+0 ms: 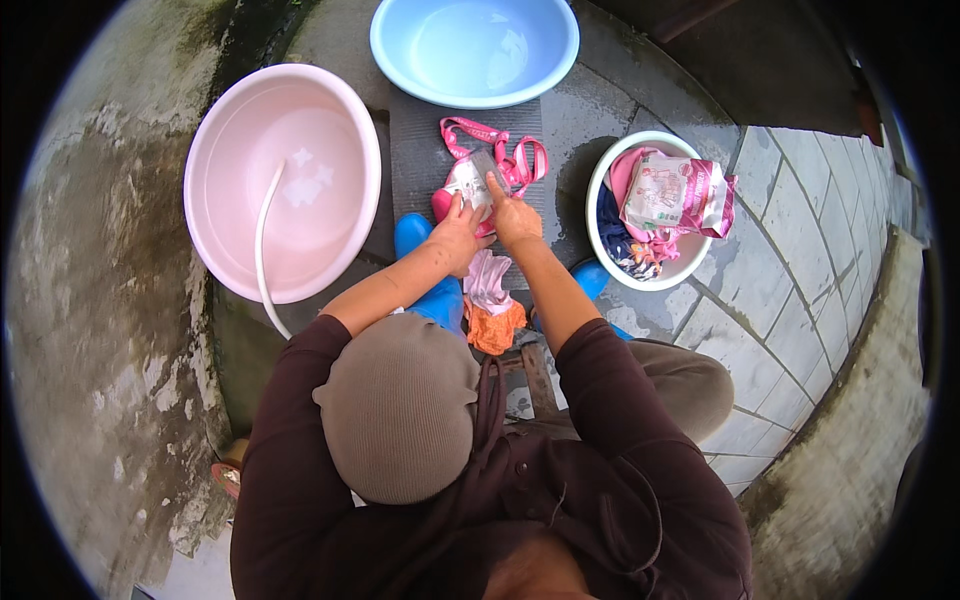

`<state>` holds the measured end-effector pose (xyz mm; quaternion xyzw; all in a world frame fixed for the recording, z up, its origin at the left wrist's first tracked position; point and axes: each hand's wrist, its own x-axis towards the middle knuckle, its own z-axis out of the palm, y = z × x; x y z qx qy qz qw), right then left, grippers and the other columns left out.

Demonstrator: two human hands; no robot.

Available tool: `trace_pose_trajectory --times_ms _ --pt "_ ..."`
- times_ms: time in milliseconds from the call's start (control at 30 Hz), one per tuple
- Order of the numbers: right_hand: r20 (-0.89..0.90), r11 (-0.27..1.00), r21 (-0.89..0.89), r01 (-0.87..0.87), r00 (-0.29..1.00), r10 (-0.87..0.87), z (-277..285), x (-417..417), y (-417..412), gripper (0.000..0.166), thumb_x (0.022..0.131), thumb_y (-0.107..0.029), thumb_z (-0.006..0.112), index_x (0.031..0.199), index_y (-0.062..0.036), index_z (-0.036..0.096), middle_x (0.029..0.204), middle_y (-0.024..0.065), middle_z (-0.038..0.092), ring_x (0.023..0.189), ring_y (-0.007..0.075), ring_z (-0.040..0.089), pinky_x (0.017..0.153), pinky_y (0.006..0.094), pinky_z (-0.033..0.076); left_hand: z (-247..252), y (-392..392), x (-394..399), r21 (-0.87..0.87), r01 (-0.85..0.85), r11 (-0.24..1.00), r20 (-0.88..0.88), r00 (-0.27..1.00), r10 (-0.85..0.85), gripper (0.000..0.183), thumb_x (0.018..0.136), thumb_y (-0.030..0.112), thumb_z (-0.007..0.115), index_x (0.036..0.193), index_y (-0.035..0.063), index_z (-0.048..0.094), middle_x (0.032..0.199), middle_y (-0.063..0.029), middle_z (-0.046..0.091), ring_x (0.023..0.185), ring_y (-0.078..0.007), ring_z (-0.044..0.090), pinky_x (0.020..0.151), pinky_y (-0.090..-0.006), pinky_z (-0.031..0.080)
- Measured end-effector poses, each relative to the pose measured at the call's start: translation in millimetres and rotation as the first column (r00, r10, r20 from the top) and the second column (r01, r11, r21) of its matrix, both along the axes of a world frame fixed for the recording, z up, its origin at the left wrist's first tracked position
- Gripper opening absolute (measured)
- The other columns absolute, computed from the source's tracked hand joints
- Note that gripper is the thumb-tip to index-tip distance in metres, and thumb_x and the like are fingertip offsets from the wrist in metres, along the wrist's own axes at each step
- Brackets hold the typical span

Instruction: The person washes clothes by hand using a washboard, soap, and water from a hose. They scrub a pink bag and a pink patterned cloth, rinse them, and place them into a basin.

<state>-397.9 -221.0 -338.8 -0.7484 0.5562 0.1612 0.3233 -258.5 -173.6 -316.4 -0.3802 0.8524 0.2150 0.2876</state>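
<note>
A small pink and white bag point(466, 185) lies on a dark ridged slab point(412, 161) in front of me. Its pink strap point(529, 159), which bears writing, loops out above and to the right. My left hand point(457, 234) presses the near part of the bag down with spread fingers. In my right hand point(517, 220) is a greyish block-like thing, seemingly a scrubbing brush point(484, 166), held against the bag with the index finger stretched along it. Its underside is hidden. Just nearer to me lie a crumpled pale pink cloth point(487, 281) and an orange cloth point(495, 327).
A pink basin point(225, 165) with a white hose point(262, 247) and water stands left; a light blue basin point(405, 45) is beyond the slab. On the right, a white basin point(694, 262) holds clothes point(626, 244) under a washing powder packet point(667, 191). Blue boots point(442, 300) flank the slab.
</note>
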Motion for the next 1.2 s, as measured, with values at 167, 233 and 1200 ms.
trace_pose_trajectory --times_ms 167,233,1200 --pt "-0.079 0.996 0.040 -0.081 0.993 0.084 13.2 -58.6 62.5 0.070 0.089 -0.009 0.045 0.147 -0.0395 0.022 0.105 0.0227 0.063 0.091 0.0382 0.066 0.078 0.0471 0.053 10.6 2.8 2.8 0.059 -0.036 0.998 0.013 0.999 0.036 0.086 0.072 0.056 0.068 0.146 0.0279 0.034 0.151 -0.0212 0.025 0.138 -0.0433 0.024 0.111 -0.0631 0.007" --pt "-0.115 0.993 0.106 -0.059 0.991 0.071 20.4 -54.0 64.4 0.070 0.089 -0.009 0.044 0.148 -0.0397 0.021 0.106 0.0236 0.063 0.091 0.0383 0.066 0.077 0.0474 0.053 11.5 2.3 2.9 0.036 -0.025 0.999 0.038 0.999 0.024 0.086 0.072 0.057 0.067 0.146 0.0265 0.035 0.151 -0.0216 0.024 0.138 -0.0434 0.024 0.111 -0.0630 0.007" --pt "-0.045 1.000 0.016 0.020 0.999 -0.019 -0.9 -25.8 25.9 0.071 0.089 -0.008 0.043 0.148 -0.0397 0.020 0.100 0.0224 0.065 0.089 0.0391 0.067 0.078 0.0475 0.053 8.9 -1.5 -4.8 0.021 0.015 1.000 0.051 0.999 -0.016 0.085 0.075 0.056 0.064 0.147 0.0231 0.033 0.151 -0.0239 0.023 0.138 -0.0427 0.023 0.111 -0.0613 0.008"
